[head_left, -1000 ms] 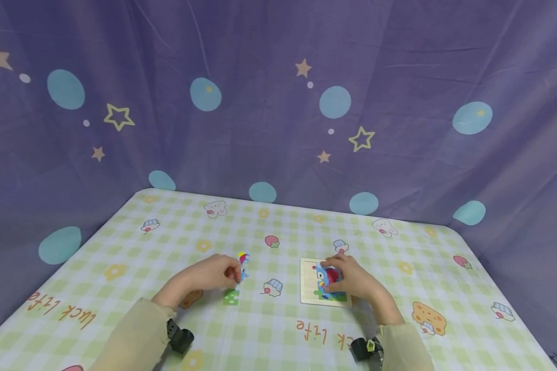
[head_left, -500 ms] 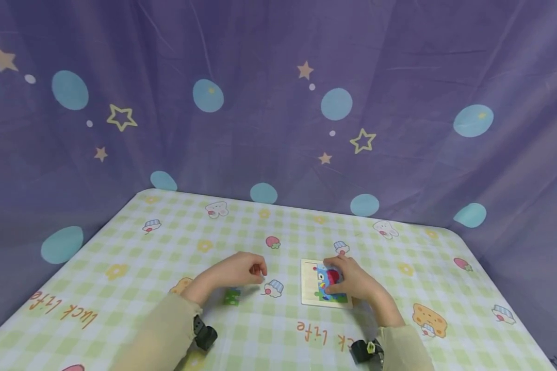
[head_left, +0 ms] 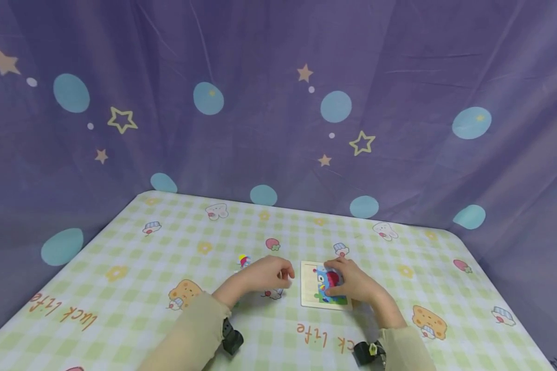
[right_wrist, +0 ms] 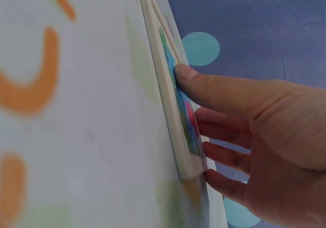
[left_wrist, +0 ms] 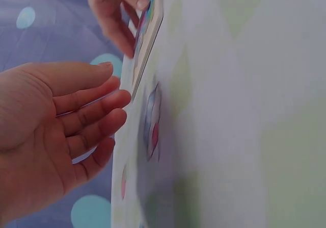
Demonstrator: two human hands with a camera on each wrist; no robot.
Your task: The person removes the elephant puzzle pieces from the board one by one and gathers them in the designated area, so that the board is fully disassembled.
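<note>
My right hand (head_left: 355, 281) rests over a wooden puzzle board (head_left: 308, 286), thumb and fingertips on the joined puzzle pieces (head_left: 322, 281). These show a blue figure with a red patch above green ground; part of the picture is hidden by the hand. In the right wrist view, the thumb (right_wrist: 219, 90) presses the picture face while the other fingers lie along the far side. To the left of the board, my left hand (head_left: 266, 273) hovers over the cloth with its fingers loosely bent. The left wrist view shows nothing between its fingers and thumb.
Behind the left forearm lies a loose puzzle piece (head_left: 244, 260) with yellow and red on it, partly covered. A checked tablecloth (head_left: 144, 324) printed with cartoons covers the table. A purple curtain (head_left: 278, 77) hangs behind the table's far edge.
My left hand has moved right from the loose pieces, across the cloth, to near the board's left edge. My right hand has stayed on the puzzle.
</note>
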